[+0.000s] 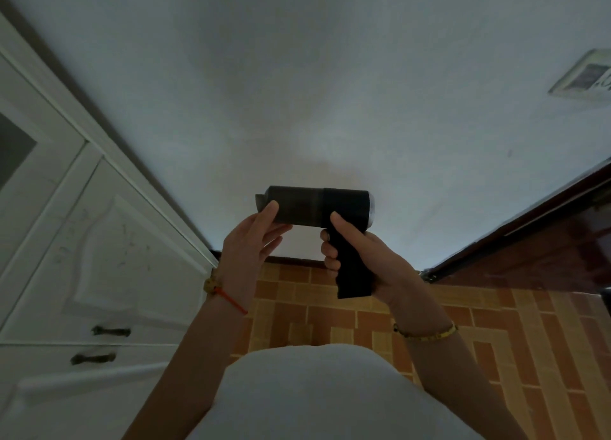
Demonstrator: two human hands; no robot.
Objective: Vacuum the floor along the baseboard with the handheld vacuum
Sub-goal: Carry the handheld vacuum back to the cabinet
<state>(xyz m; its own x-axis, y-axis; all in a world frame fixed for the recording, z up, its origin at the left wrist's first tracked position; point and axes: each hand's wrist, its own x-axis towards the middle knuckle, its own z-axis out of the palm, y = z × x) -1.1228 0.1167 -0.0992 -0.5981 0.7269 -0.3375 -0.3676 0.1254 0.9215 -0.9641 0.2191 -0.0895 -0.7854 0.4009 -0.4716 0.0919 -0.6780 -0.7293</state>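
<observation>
A black handheld vacuum point(317, 205) is held up in front of the white wall, its barrel lying sideways with the nozzle end to the left. My right hand point(360, 251) grips its pistol handle, thumb up along the back. My left hand point(251, 241) supports the barrel's nozzle end from below, thumb against its front and fingers behind it. The dark baseboard point(291, 259) runs along the foot of the wall just below the hands, above the orange brick-pattern tile floor point(496, 334).
A white cabinet point(99, 241) with two dark drawer handles stands on the left against the wall. A dark brown door point(535, 241) stands on the right. A white panel point(585, 76) is mounted high on the wall at right.
</observation>
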